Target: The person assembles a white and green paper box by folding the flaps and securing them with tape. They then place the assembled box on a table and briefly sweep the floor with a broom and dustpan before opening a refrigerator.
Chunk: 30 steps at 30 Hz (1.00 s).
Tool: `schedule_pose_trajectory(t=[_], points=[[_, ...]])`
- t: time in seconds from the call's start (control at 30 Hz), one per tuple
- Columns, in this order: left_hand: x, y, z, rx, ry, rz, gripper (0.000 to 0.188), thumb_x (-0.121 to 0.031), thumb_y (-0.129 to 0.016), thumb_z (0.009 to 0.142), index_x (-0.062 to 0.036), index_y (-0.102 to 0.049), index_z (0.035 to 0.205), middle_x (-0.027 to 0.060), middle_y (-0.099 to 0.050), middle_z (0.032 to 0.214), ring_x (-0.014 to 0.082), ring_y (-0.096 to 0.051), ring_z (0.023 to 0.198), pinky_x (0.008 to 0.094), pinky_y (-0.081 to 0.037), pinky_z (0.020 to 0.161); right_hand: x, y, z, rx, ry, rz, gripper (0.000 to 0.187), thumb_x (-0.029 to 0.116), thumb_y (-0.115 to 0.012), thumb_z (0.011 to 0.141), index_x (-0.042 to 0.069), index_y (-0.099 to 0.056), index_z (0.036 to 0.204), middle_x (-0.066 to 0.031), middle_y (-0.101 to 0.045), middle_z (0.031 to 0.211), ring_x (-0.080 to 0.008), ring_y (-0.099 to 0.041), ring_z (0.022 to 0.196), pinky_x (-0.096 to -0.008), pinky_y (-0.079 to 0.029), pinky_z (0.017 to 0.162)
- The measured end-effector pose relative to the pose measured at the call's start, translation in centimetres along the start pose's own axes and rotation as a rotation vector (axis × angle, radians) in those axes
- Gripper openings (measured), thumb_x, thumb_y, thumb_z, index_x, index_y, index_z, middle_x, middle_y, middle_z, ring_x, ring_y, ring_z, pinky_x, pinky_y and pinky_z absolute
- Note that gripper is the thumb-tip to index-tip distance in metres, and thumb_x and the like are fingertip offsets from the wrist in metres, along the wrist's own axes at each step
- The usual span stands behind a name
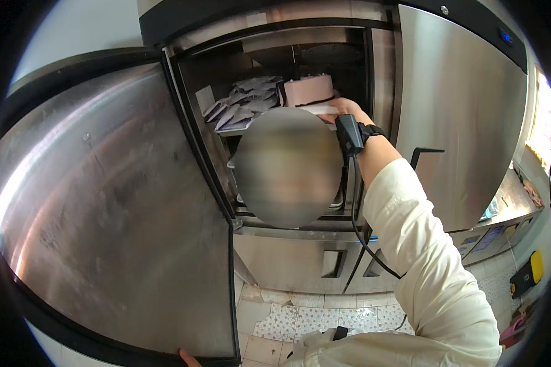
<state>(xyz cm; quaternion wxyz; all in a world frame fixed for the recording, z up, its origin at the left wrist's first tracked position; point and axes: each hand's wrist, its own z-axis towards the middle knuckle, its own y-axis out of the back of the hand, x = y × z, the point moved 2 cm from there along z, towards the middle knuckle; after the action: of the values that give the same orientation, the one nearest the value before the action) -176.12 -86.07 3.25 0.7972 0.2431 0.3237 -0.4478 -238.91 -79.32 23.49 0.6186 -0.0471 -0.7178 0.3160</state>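
Note:
A steel refrigerator door (122, 226) stands swung out to the left. Of my left hand (190, 358) only a finger shows, closed over the door's lower edge; the rest is outside the picture. My right hand (351, 110), with a black device strapped at the wrist, reaches into the upper compartment. Its fingers are closed on a flat white thing (318, 110) whose kind I cannot make out. Just behind it sits a pink block-shaped package (309, 90). Left of that, several grey-purple flat packets (251, 98) lie piled on a tray. A round blur hides the middle of the compartment.
Another steel door (459, 116) is closed on the right, with lower steel fronts (288, 260) beneath. A black cable (364, 244) hangs from the wrist device. Tiled floor (330, 318) lies below. At the far right are a counter (511, 196) and a yellow-and-black object (528, 274).

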Motion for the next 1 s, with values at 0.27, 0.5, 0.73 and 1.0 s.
schedule_pose_trajectory(t=[0.27,0.5,0.73,1.0], points=[[0.5,0.8,0.7,0.034,-0.014,0.108,0.109,-0.027,-0.079,0.07,0.0147,-0.003,0.136,0.0378,-0.026,0.132,0.0444,-0.037,0.12,0.0491,-0.032,0.103,-1.6,-0.7,-3.9,-0.009,0.081,0.148,0.029,0.002,-0.047,0.086,-0.013,-0.043,0.11,-0.0259,-0.051,0.107,-0.0355,-0.061,0.09,-0.0371,-0.061,0.065],[0.6,-0.7,0.5,0.035,-0.035,0.063,0.106,-0.025,-0.078,0.071,0.0139,-0.005,0.137,0.0379,-0.028,0.131,0.0445,-0.038,0.119,0.0488,-0.034,0.102,-1.9,3.6,-4.9,0.105,0.19,0.131,0.025,0.003,-0.049,0.086,-0.013,-0.043,0.105,-0.0243,-0.049,0.109,-0.0353,-0.059,0.098,-0.0384,-0.06,0.078],[-0.2,-0.5,1.0,0.103,-0.018,0.101,0.105,-0.03,-0.078,0.072,0.0113,-0.008,0.138,0.0384,-0.024,0.135,0.045,-0.033,0.124,0.0474,-0.028,0.106,-1.3,1.8,-15.3,0.139,0.18,0.258,0.03,0.005,-0.047,0.088,-0.015,-0.041,0.109,-0.0267,-0.051,0.109,-0.0353,-0.061,0.096,-0.0389,-0.061,0.074],[-2.5,1.4,-1.3,0.401,0.231,-0.336,0.099,-0.024,-0.07,0.081,0.0057,0.001,0.143,0.0233,-0.016,0.146,0.0296,-0.024,0.132,0.0393,-0.017,0.109,0.2,6.9,-25.5,0.242,0.084,0.228,0.03,0.008,-0.055,0.085,-0.012,-0.047,0.106,-0.0228,-0.054,0.105,-0.03,-0.063,0.091,-0.0336,-0.061,0.07]])
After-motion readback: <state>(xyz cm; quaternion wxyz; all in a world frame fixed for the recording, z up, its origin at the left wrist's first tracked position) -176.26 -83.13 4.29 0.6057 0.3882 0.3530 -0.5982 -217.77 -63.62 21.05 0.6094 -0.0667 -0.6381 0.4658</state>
